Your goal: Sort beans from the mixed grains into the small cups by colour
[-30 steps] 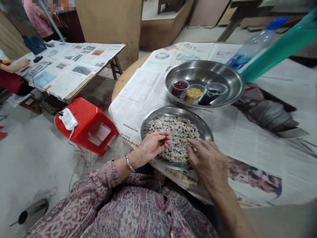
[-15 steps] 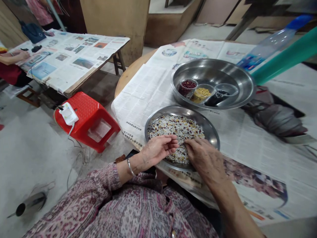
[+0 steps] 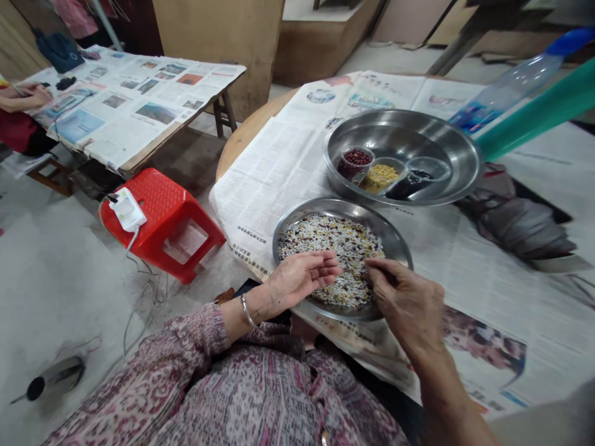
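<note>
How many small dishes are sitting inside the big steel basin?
3: a dish of red beans at left, a dish of yellow grains beside it, and a dish of dark seeds at right, all in the steel basin.

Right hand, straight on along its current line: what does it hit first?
The right hand would meet the mixed grains and beans in the round steel tray. Its fingertips look just over them; depth is unclear, so they may already touch.

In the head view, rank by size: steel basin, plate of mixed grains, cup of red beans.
Largest: steel basin and plate of mixed grains, too alike to rank, the plate nearer. Smallest: cup of red beans.
</note>
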Tool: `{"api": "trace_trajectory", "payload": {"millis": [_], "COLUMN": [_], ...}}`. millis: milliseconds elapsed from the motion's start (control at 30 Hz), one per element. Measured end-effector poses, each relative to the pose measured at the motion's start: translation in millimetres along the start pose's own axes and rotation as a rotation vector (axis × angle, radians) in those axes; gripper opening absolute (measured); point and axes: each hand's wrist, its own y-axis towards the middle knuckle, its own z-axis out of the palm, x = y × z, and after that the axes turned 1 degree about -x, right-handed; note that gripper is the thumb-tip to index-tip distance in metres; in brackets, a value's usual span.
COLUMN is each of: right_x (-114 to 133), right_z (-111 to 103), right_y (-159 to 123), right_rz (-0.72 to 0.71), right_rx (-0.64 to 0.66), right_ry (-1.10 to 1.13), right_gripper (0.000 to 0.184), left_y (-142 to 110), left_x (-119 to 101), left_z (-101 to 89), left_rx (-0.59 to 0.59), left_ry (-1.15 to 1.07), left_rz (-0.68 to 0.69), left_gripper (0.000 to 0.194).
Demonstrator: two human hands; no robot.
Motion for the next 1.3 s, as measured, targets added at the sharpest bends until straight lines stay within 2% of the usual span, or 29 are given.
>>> {"api": "trace_trajectory", "payload": {"millis": [133, 333, 500, 633, 767, 833, 967, 1033, 1300], "right_x": [4.8, 7.5, 9.5, 25.1, 41.9, 45.8, 44.0, 39.2, 14.9], "right_z": [-1.7, -2.8, -2.9, -5.7, -7.7, -8.0, -9.0, -9.7, -15.3], "right_y": [-0.1, -0.3, 0.0, -0.2, -1.3, -1.4, -1.4, -2.7, -8.8], "right_rz": [0.089, 0.096, 0.157, 0.248, 0.217, 0.196, 0.254, 0.261, 0.150], "right_rx": [0.007, 0.031, 0.011, -0.013, 0.136, 0.148, 0.049, 0.043, -0.019], "right_ry": [0.104, 0.159, 0.180, 0.366, 0.497, 0.451, 0.403, 0.397, 0.145], "right_gripper": [0.033, 0.035, 0.033, 0.032, 0.031, 0.031, 0.033, 0.034, 0.036], "left_y": [0.5, 1.0, 0.9, 4.4, 8.0, 8.0, 5.9, 5.7, 7.2], "left_x": [-0.6, -0.3, -0.6, 0.4, 1.4, 1.2, -0.4, -0.8, -1.0], "left_z": [0.4, -0.3, -0.3, -3.4, -7.1, -7.2, -5.1, -5.1, -8.5], "left_rx": [-0.005, 0.005, 0.025, 0.058, 0.095, 0.100, 0.083, 0.081, 0.135], "left_ry": [-0.006, -0.009, -0.007, -0.012, -0.015, -0.018, -0.022, -0.026, -0.014], "left_rz": [0.000, 0.007, -0.009, -0.032, -0.063, -0.069, -0.072, -0.081, -0.079], "left_gripper": [0.023, 0.024, 0.022, 0.022, 0.026, 0.028, 0.030, 0.032, 0.027]}}
